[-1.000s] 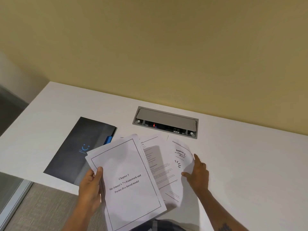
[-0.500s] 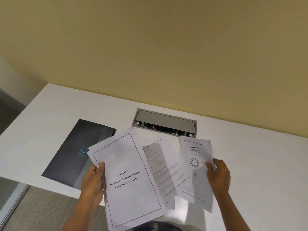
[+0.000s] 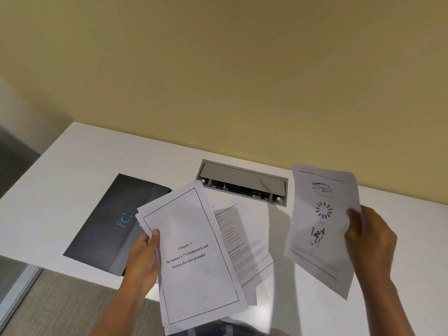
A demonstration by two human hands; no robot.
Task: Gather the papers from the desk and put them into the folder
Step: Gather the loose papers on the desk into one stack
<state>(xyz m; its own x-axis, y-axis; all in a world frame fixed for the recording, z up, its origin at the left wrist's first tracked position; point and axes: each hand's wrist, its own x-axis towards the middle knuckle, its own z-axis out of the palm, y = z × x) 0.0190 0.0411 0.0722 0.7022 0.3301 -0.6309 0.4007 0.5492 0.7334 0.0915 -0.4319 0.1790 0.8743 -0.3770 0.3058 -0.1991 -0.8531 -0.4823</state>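
My left hand (image 3: 143,258) grips a small stack of white papers (image 3: 194,258) by its left edge; the top sheet reads "Chapter 3". My right hand (image 3: 368,241) holds a single printed sheet (image 3: 320,229) up in the air at the right, pinched at its right edge. Another sheet of text (image 3: 244,243) lies flat on the white desk (image 3: 72,170) between my hands, partly under the stack. The dark grey folder (image 3: 111,226) with a blue logo lies closed on the desk to the left, its lower right corner hidden by my left hand.
A grey cable and power box (image 3: 242,183) with a red light is set into the desk near the yellow wall (image 3: 218,69). The desk's front edge runs at the lower left, with grey floor (image 3: 60,306) below it.
My right hand has picked the printed sheet off the desk and carried it up and to the right. The stack in my left hand has stayed nearly still.
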